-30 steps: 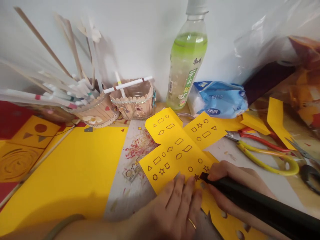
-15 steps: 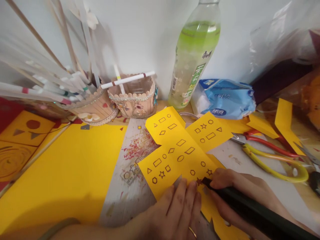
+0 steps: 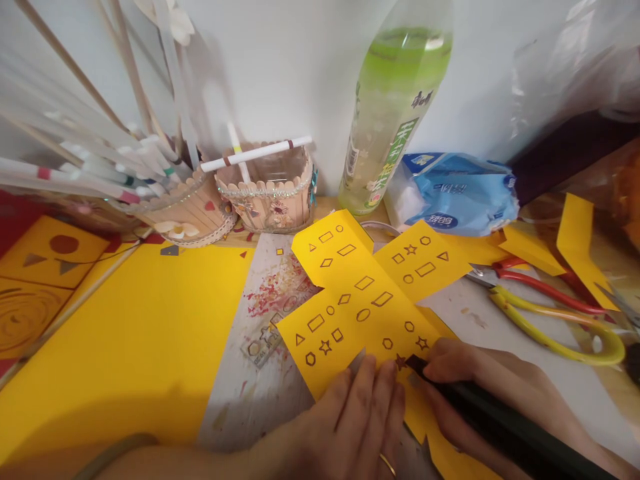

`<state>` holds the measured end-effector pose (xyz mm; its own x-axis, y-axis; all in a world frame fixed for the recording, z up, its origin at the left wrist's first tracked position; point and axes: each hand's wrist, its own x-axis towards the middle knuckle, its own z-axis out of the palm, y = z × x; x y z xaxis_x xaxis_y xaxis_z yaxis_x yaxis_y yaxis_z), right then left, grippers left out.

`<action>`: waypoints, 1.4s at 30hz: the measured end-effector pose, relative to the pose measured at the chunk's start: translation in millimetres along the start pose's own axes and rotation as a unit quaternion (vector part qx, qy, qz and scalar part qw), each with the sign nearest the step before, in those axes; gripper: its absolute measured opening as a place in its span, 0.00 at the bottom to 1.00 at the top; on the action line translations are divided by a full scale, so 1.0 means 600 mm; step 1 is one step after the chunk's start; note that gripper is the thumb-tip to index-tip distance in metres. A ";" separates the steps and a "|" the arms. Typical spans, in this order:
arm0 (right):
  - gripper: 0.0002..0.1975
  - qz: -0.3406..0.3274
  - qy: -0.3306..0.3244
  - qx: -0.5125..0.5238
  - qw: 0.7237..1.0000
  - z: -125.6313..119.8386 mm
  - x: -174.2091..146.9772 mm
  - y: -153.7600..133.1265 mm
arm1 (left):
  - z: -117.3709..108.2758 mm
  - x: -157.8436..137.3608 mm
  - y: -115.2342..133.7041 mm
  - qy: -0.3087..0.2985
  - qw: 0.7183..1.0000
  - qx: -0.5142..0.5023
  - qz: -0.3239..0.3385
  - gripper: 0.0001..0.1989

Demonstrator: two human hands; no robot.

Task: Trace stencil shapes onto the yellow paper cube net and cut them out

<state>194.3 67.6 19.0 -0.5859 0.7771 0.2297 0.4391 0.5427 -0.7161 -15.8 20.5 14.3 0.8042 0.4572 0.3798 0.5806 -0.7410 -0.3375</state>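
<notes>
A yellow card piece bears brown outlines of stars, hexagons, rectangles, diamonds and ovals. My left hand lies flat on its lower part, fingers stretched out side by side. A small grey pointed piece sticks out by its fingertips; most of it is hidden. In my right hand is a thick black tool with a narrow angled tip, seemingly a utility knife. Its tip touches or nearly touches the card beside a dark-filled star. A clear shape stencil lies left of the card.
A large yellow sheet covers the left. Behind stand a stick-walled pen holder, a similar basket with a marker across it, a green drink bottle and a blue tissue pack. At right lie red-and-yellow-handled scissors and yellow offcuts.
The view has shifted slightly, so the bottle and scissors appear a little further right. Both hands and the black tool stay in almost the same place on the card.
</notes>
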 end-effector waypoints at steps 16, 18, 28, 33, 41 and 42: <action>0.12 -0.067 -0.023 -0.058 0.996 0.003 0.004 -0.001 | -0.008 0.002 -0.009 0.004 1.000 -0.018 0.004 0.19; 0.14 -0.083 -0.050 -0.062 0.993 -0.003 0.006 0.001 | -0.009 0.002 -0.010 0.001 1.000 -0.021 0.007 0.19; 0.14 -0.091 -0.075 -0.061 0.991 -0.009 0.009 -0.002 | -0.011 -0.003 -0.010 -0.014 1.000 -0.018 0.009 0.18; 0.14 -0.093 -0.074 -0.055 0.991 -0.006 0.010 0.001 | -0.011 -0.003 -0.010 -0.016 1.000 -0.020 0.008 0.19; 0.13 -0.091 -0.071 -0.067 0.991 -0.009 0.007 0.001 | -0.013 -0.001 -0.010 -0.013 1.000 -0.012 0.007 0.18; 0.13 -0.091 -0.068 -0.070 0.991 -0.009 0.007 0.001 | -0.014 -0.001 -0.009 -0.015 1.000 -0.011 0.008 0.18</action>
<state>195.5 72.9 23.3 -0.7466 0.6167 0.2495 0.4018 0.7169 -0.5697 -20.4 20.5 23.1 0.8173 0.4597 0.3474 0.5647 -0.7589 -0.3244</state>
